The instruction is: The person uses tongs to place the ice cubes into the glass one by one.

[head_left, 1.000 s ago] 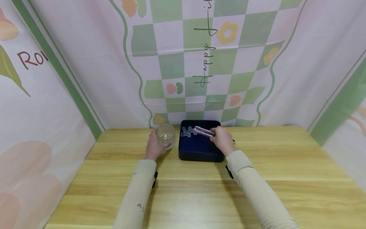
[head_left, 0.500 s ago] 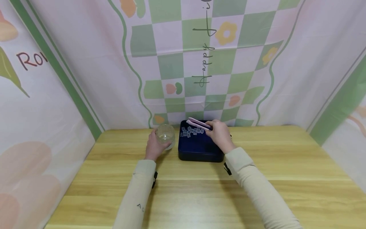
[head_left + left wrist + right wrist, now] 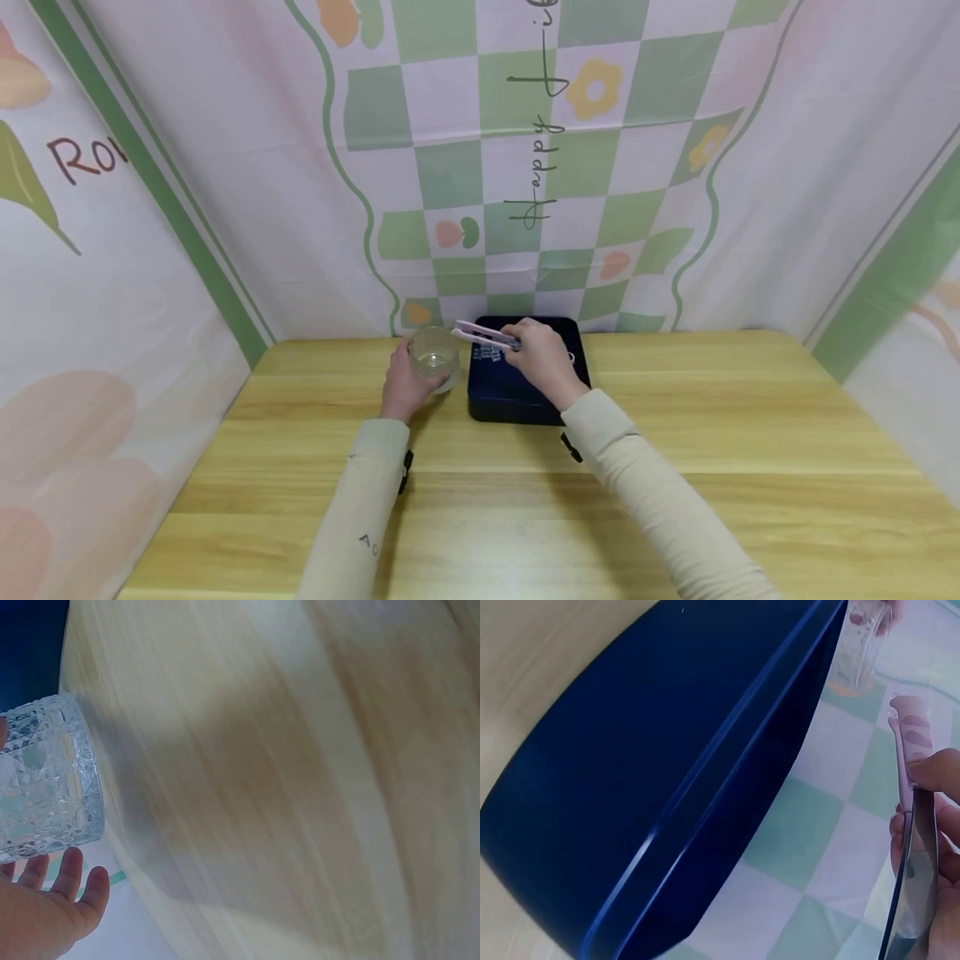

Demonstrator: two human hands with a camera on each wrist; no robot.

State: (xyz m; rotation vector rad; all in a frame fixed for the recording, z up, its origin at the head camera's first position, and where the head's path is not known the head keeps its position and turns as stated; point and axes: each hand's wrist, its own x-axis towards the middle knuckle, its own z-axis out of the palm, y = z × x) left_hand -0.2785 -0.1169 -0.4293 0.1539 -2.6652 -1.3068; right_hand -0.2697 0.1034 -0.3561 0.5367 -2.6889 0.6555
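My left hand (image 3: 408,383) grips a clear drinking glass (image 3: 435,354) standing left of a dark blue tray (image 3: 517,408). The left wrist view shows the glass's cut pattern (image 3: 49,780), with fingers (image 3: 71,874) along its side. In my right hand (image 3: 543,358) is a pair of pink-ended tongs (image 3: 483,335), held over the tray. Their tips point left, at the rim of the glass. Something small and clear shows at the tips in the right wrist view, too small to be sure of. Several clear cube-like pieces (image 3: 486,354) lie in the tray, partly hidden by the tongs.
Tray and glass stand near the back of a wooden table (image 3: 480,517). Right behind it hangs a green-and-white checked curtain (image 3: 517,258). A small pale ring-like thing (image 3: 572,358) shows by the tray's right side, partly behind the right hand.
My right hand first lifts the tongs from the clear pieces, then carries them left across the tray to the glass. The left hand and glass stay in place.
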